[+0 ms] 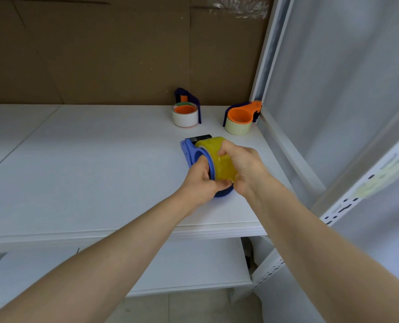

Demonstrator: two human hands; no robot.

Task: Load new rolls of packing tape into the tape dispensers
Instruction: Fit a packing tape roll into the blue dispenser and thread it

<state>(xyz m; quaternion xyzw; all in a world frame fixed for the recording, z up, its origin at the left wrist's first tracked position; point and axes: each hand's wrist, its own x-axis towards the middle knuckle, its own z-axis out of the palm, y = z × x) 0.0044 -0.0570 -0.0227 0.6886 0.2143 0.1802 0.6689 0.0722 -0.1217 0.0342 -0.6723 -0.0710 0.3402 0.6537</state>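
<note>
Left hand (199, 183): fingers curled round the rim of the blue dispenser (190, 153), clamping it.
Right hand (245, 167): fingers wrapped over the yellow tape roll (213, 150), gripping it.
Roll: between both palms, against the dispenser's hub, perhaps not fully seated.
Dispenser: under the fingers, resting on the white shelf (100, 171).
Beyond the fingertips: 2 more, a navy dispenser (195, 101) with a white roll (185, 120) and an orange dispenser (240, 115) with a pale roll (237, 129).

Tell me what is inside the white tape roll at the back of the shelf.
An orange round hub sits inside the white tape roll. The roll's wall covers the hub's lower part.
</note>
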